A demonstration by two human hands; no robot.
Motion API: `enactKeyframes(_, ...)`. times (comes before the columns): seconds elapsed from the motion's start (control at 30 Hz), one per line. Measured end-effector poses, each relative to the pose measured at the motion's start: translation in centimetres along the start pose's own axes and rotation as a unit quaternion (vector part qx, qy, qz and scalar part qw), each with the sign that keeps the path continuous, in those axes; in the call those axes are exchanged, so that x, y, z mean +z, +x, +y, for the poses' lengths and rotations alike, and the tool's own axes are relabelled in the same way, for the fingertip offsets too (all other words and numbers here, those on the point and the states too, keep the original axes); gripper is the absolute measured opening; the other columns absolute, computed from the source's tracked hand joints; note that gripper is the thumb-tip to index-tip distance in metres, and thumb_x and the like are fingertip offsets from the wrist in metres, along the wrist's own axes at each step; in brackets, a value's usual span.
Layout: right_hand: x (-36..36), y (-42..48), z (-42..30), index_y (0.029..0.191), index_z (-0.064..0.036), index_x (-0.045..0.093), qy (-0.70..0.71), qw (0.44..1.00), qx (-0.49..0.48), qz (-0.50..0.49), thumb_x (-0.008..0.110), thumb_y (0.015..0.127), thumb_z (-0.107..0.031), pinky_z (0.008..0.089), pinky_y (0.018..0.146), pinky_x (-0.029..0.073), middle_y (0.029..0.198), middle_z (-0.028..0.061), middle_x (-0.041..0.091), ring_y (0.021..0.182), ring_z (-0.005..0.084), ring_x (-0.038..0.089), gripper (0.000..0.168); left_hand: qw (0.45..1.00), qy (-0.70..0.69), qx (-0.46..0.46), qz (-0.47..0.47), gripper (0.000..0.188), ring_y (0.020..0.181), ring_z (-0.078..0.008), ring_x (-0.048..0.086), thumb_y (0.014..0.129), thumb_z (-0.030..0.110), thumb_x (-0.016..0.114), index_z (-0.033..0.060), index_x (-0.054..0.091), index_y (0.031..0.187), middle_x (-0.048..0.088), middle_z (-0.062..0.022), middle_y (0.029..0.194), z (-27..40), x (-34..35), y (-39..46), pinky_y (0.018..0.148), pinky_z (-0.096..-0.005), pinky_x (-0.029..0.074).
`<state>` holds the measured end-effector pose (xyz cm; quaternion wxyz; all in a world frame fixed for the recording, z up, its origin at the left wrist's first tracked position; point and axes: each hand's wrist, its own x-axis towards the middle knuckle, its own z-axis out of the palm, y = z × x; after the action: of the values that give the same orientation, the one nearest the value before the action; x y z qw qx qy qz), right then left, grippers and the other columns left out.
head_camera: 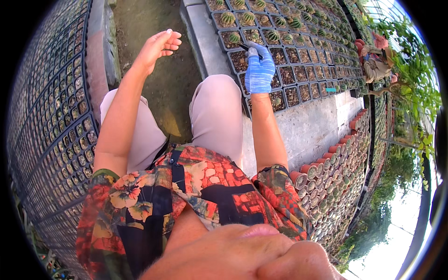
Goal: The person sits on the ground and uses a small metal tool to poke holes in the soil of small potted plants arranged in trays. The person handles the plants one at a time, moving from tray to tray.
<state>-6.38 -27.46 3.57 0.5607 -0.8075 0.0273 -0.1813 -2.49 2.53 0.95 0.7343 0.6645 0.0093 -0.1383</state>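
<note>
My right hand (259,70), in a blue-and-white knit glove, grips a slim dark tool (244,46), possibly tweezers. The tool's tip is beside a small round ribbed cactus (234,37) in a square black pot; whether it touches the plant cannot be told. Close to the glove, another small cactus (254,35) sits in soil. The nearest pots, such as one with brown soil (239,61), show no cactus. My bare left hand (159,49) is raised over the dirt path, fingers loosely curled and apart, holding nothing.
Rows of small potted plants (66,140) fill the left side. A concrete ledge (210,45) borders the cactus pots. Terracotta-coloured pots (309,171) stand on the right, beside a concrete strip (304,136). Another person (376,64) is at the far right near green foliage (413,77).
</note>
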Motion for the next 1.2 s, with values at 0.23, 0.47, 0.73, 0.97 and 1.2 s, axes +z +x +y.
enactKeyframes(0.23,6.9,2.2,-5.3,0.108,-0.001,0.065,0.147,0.986,-0.06,-0.044,0.055,0.094,-0.009,0.027,0.079,0.047,0.096,0.0065,0.066,0.086,0.0131,0.059,0.019,1.0,0.006,-0.001,-0.007,0.044,0.094,-0.0114,0.057,0.1,0.042,0.04,0.0084,0.062,0.117,0.064,-0.0023,0.104,0.6,0.4,-0.2,0.085,-0.0281,0.044)
enactKeyframes(0.47,12.5,3.3,-10.1,0.105,-0.002,0.065,0.33,0.942,0.019,-0.06,0.053,0.096,-0.015,0.0259,0.066,0.046,0.083,0.0033,0.063,0.073,0.0096,0.055,0.021,1.0,-0.018,0.006,0.002,0.044,0.094,-0.0126,0.057,0.1,0.041,0.039,0.0062,0.06,0.119,0.064,-0.0045,0.106,1.1,0.7,-0.4,0.085,-0.0291,0.045)
enactKeyframes(0.73,13.6,2.1,-7.5,0.108,-0.001,0.064,0.276,0.956,0.046,-0.092,0.053,0.094,-0.008,0.0245,0.068,0.048,0.09,0.004,0.064,0.077,0.0082,0.057,0.019,0.997,-0.064,0.015,0.031,0.048,0.095,-0.0144,0.058,0.1,0.044,0.041,0.0049,0.06,0.119,0.064,-0.0057,0.106,2.2,1.2,-1.2,0.085,-0.0303,0.045)
enactKeyframes(0.97,14.1,0.8,-9.1,0.103,-0.004,0.067,0.242,0.963,0.017,-0.117,0.057,0.092,-0.011,0.0299,0.073,0.052,0.086,0.0086,0.065,0.081,0.0169,0.065,0.016,0.99,-0.131,0.027,0.04,0.052,0.097,-0.0152,0.058,0.1,0.048,0.039,0.0035,0.057,0.12,0.063,-0.0051,0.106,2.1,1.5,-1.3,0.086,-0.0312,0.045)
enactKeyframes(1.2,15.0,0.5,-8.0,0.099,-0.007,0.069,0.095,0.983,-0.088,-0.132,0.059,0.087,-0.013,0.0369,0.077,0.052,0.094,0.0149,0.066,0.085,0.0311,0.065,0.017,0.974,-0.213,0.029,0.066,0.05,0.099,-0.0158,0.056,0.1,0.05,0.037,0.0062,0.055,0.116,0.061,-0.0038,0.11,2.6,1.6,-1.4,0.089,-0.0336,0.043)
